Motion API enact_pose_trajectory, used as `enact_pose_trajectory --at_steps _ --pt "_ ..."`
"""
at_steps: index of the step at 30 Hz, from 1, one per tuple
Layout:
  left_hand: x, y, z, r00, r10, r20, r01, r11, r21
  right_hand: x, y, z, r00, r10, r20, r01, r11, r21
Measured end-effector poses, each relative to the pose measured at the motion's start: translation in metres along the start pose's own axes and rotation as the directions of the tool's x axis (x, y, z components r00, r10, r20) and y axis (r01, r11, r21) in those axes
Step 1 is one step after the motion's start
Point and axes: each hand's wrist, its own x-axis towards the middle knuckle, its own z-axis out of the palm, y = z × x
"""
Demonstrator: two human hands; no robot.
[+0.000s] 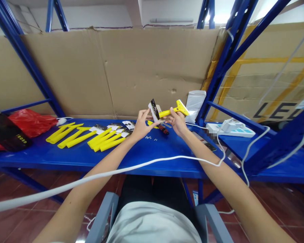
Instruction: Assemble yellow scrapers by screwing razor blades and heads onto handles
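Note:
My right hand (177, 122) is closed around a yellow scraper (164, 113), its wide head pointing up to the right. My left hand (142, 125) pinches a black and white packaging card (155, 109) at the scraper's handle end. Whether the card is joined to the handle cannot be made out. Beneath the hands a black and red tool (163, 129) lies on the blue table, partly hidden. To the left of my left hand lie several yellow scrapers (77, 138), the nearer ones with black and white cards (98, 129) at their far ends.
A white cable (131, 167) crosses in front of my forearms. On the right are a phone (205, 141), a power strip (230, 130) and a white packet (196, 103). A red bag (32, 123) and black container (10, 135) stand left. Cardboard (154, 67) backs the blue table (66, 158).

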Motion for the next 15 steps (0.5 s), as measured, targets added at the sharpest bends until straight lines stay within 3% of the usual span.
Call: enact_pose_trajectory --at_steps 5,10,15 --pt "0.002 -0.003 0.003 0.991 -0.114 0.069 0.124 0.980 -0.156 -0.001 -0.001 0.000 1.000 -0.025 0.004 0.025 1.000 -0.007" --pt "0.003 -0.009 0.010 0.958 -0.272 0.093 0.288 0.894 -0.344 -0.002 -0.001 0.001 0.998 -0.062 -0.006 0.061 0.998 -0.035" --pt "0.003 0.001 0.012 0.924 -0.376 0.072 0.357 0.777 -0.519 -0.002 0.000 -0.001 0.990 -0.131 -0.049 0.127 0.989 -0.077"
